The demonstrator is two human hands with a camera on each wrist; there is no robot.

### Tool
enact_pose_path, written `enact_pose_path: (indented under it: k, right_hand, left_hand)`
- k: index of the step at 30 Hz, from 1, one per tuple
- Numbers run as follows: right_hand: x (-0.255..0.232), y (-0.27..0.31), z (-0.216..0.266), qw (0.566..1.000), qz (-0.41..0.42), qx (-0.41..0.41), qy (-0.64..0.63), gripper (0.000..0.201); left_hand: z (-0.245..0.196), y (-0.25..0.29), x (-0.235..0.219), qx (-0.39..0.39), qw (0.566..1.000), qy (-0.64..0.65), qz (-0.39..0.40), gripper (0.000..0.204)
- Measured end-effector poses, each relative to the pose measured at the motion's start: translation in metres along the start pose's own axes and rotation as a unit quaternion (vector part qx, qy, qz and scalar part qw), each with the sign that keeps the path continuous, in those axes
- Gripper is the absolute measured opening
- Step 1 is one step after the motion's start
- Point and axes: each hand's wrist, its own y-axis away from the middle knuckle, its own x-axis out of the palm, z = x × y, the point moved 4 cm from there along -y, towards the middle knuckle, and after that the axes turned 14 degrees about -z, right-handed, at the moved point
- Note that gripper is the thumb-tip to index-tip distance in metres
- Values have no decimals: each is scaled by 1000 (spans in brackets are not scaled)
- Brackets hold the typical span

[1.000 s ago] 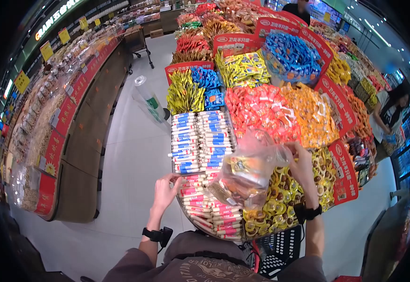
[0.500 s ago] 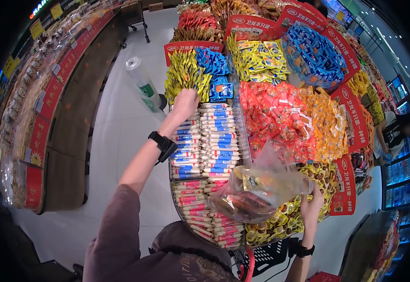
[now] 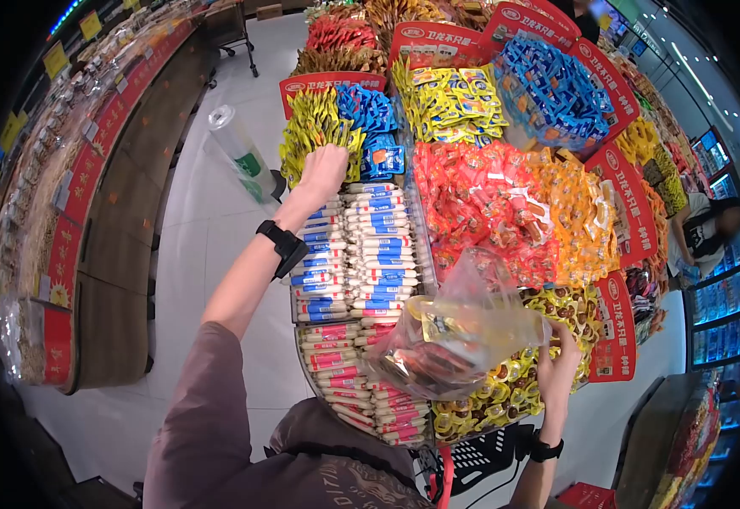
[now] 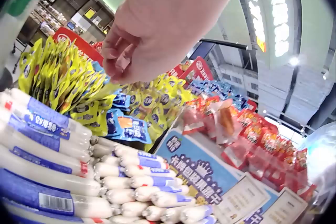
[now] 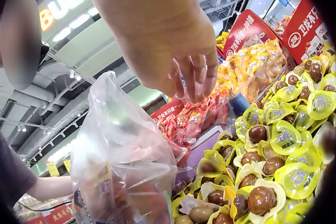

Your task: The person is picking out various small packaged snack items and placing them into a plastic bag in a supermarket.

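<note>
My left hand [image 3: 325, 172] is at the near edge of a bin of upright yellow snack packets [image 3: 306, 127], its fingers curled. In the left wrist view the fingertips [image 4: 116, 71] are right by the packets [image 4: 58, 77]; I cannot tell whether they pinch one. Blue packets [image 3: 380, 154] lie just right of that hand. With my right hand [image 3: 556, 360] I hold a clear plastic bag [image 3: 438, 348] by its upper edge, over the front bins. Several packaged snacks show through its film. The right wrist view has the bag [image 5: 123, 150] hanging left of the curled fingers.
White sausages with blue labels [image 3: 378, 246] and pink-labelled ones [image 3: 336, 356] fill the near bins. Yellow-wrapped brown eggs [image 3: 505, 390] lie front right, red packets [image 3: 480, 204] behind. A bag roll [image 3: 238, 153] stands left. Below is a black basket [image 3: 463, 462].
My left hand has gone from beside the pink-labelled sausages forward to the yellow packets, staying there over the last half second. The bag has stayed over the front bins in my right hand.
</note>
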Motion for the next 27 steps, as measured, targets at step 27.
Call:
enact_pose_path:
  k: [27]
  right_hand:
    - [-33, 64, 129, 904, 175, -135, -366, 15]
  left_hand:
    - [-176, 159, -295, -171, 723, 655, 136, 24]
